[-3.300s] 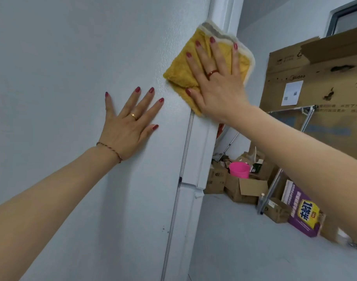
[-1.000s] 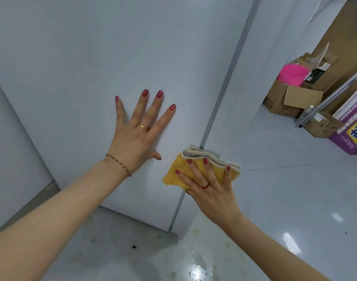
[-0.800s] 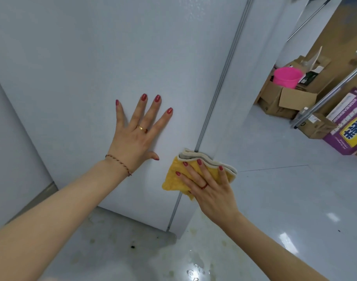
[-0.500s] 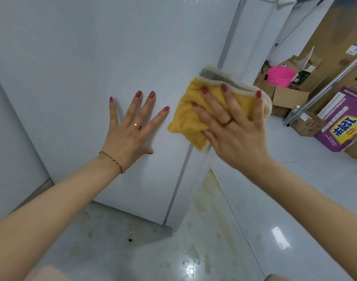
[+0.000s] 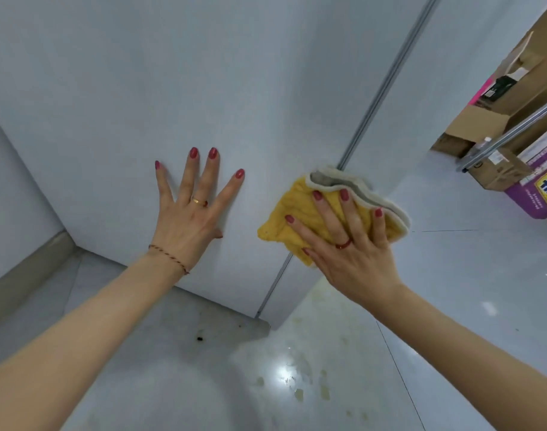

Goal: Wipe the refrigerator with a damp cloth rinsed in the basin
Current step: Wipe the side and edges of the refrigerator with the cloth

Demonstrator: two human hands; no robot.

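The white refrigerator (image 5: 203, 73) fills the upper left of the head view, and I look at its side panel down to the floor. My left hand (image 5: 191, 209) rests flat on that panel with the fingers spread. My right hand (image 5: 343, 244) presses a folded yellow cloth (image 5: 300, 219) with a pale edge against the refrigerator's corner, where a grey seam runs down. Its fingers lie straight and spread over the cloth. No basin is in view.
Cardboard boxes (image 5: 483, 126) and a purple box (image 5: 539, 188) stand on the floor at the right, behind a slanted metal bar (image 5: 508, 135). The glossy tiled floor (image 5: 297, 377) below the refrigerator is stained. A wall with a skirting board (image 5: 26, 269) is at the left.
My right hand has slid the cloth back down the refrigerator's corner after a stroke upward half a second ago. My left hand has stayed flat on the panel.
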